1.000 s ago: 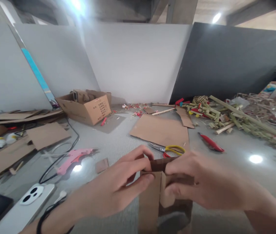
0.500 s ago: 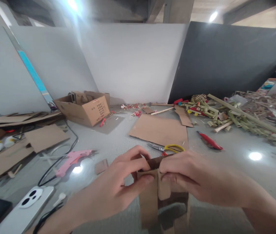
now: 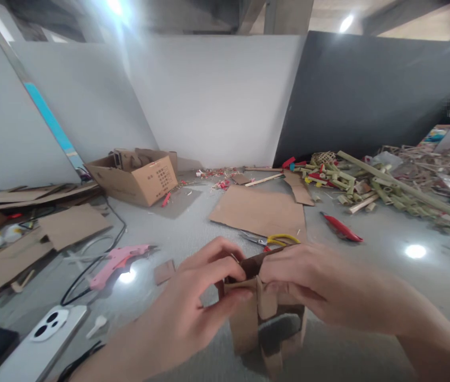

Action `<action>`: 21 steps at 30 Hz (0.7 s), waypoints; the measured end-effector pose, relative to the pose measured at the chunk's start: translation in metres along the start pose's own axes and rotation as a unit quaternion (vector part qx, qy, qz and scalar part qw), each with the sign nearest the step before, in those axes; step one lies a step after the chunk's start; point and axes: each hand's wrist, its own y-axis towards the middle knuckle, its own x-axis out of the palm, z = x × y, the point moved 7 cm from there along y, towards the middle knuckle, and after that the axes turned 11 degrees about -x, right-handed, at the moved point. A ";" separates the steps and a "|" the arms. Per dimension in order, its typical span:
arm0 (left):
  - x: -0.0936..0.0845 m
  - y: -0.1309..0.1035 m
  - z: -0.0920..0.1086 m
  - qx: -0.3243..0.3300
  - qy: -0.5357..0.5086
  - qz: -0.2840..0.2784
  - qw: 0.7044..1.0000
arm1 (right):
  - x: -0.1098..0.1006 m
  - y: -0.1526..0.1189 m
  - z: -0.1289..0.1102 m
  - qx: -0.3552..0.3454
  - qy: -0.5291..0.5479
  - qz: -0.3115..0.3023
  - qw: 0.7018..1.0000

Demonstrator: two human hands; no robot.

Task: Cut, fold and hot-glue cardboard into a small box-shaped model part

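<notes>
A small cardboard structure point(image 3: 244, 324) with an opening in its near side stands between my hands at the bottom middle. My left hand point(image 3: 209, 289) pinches its upper left edge, thumb on the outer face and fingers over the rim. My right hand point(image 3: 304, 278) grips the top edge just right of the vertical seam, by a short cardboard flap point(image 3: 267, 300); some of its fingertips are hidden. Right behind the structure lie scissors point(image 3: 282, 240) with yellow handles, partly covered by my right hand. A small cardboard piece point(image 3: 165, 272) rests left of my left hand.
A pink glue gun point(image 3: 119, 265) with a black cord and a white phone point(image 3: 44, 339) lie at left. Behind are a flat cardboard sheet point(image 3: 260, 209), an open cardboard box point(image 3: 129, 178) and a red utility knife point(image 3: 342, 228). Cut bamboo pieces point(image 3: 384, 193) are heaped at right.
The cardboard structure has tilted slightly, its lower end shifting up in the view. Both hands keep their hold at nearly the same place.
</notes>
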 end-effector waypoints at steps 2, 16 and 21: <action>-0.001 -0.002 -0.004 -0.011 0.008 0.029 1.000 | 0.000 0.000 0.000 -0.005 0.001 0.004 1.000; -0.004 -0.005 0.002 0.027 0.070 0.095 0.993 | 0.003 0.002 -0.001 -0.024 0.000 -0.011 1.000; -0.004 -0.007 0.003 0.027 0.075 0.081 0.993 | 0.002 0.003 0.000 -0.032 0.006 -0.007 0.999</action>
